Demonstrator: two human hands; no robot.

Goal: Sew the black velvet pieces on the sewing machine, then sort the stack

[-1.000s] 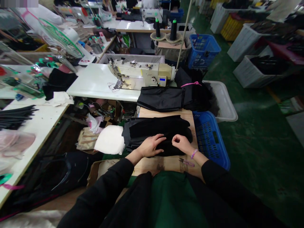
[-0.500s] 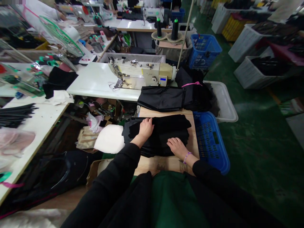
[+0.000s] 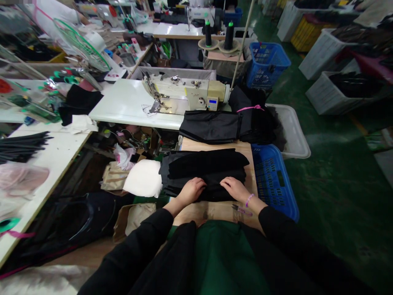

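A stack of black fabric pieces (image 3: 208, 164) lies on the wooden board in front of me, its layers slightly uneven. My left hand (image 3: 193, 190) rests at the near side of the stack, thumb and fingers closed on the fabric. A short way to the right, my right hand (image 3: 235, 188) pinches the same near side; a purple bracelet circles that wrist. How many layers the fingers hold is hidden. Small thread snips (image 3: 242, 210) lie on the board (image 3: 211, 209) below the right hand.
Beyond the stack stand folded dark fabric (image 3: 210, 127) and a sewing machine (image 3: 184, 92) on a white table (image 3: 116, 102). A blue basket (image 3: 276, 184) flanks the board on the right, near a white bin (image 3: 302, 139). A pale pad (image 3: 143, 178) adjoins the stack's left.
My left hand has come back from the top of the stack to its near side. My right hand has shifted slightly right and its fingers have closed. The thread snips have come into view.
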